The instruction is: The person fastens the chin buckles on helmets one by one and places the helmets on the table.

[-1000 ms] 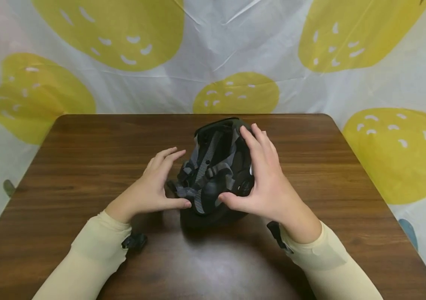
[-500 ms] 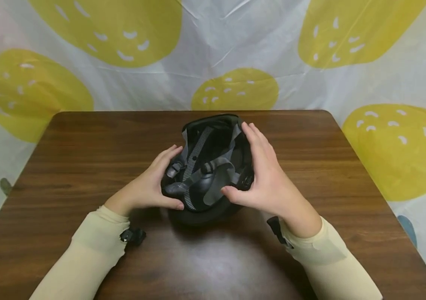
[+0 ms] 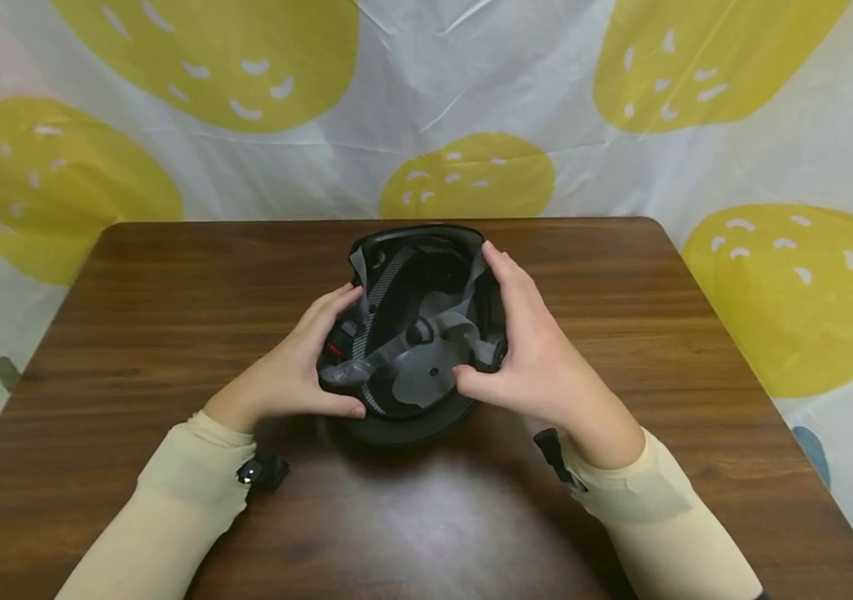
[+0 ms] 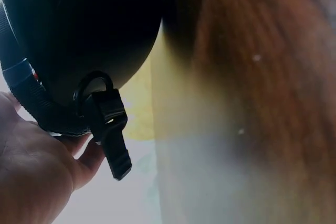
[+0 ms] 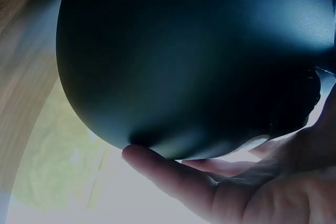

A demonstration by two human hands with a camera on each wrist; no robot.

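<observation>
A black helmet is tilted with its hollow inside facing up toward the head camera, showing grey straps and padding. My left hand grips its left rim, thumb at the near edge and fingers along the side. On the opposite side my right hand holds the rim, fingers up the outside and thumb over the inner edge. In the left wrist view a black buckle hangs beside the dark shell. The right wrist view shows a fingertip against the smooth shell.
The brown wooden table lies under the helmet. Behind it hangs a white cloth with yellow printed shapes. Small black pieces sit at both sleeve cuffs.
The helmet has turned so more of its inside shows, and its left side has swung left. My left hand, earlier beside it with a gap, now grips the rim. My right hand has barely moved.
</observation>
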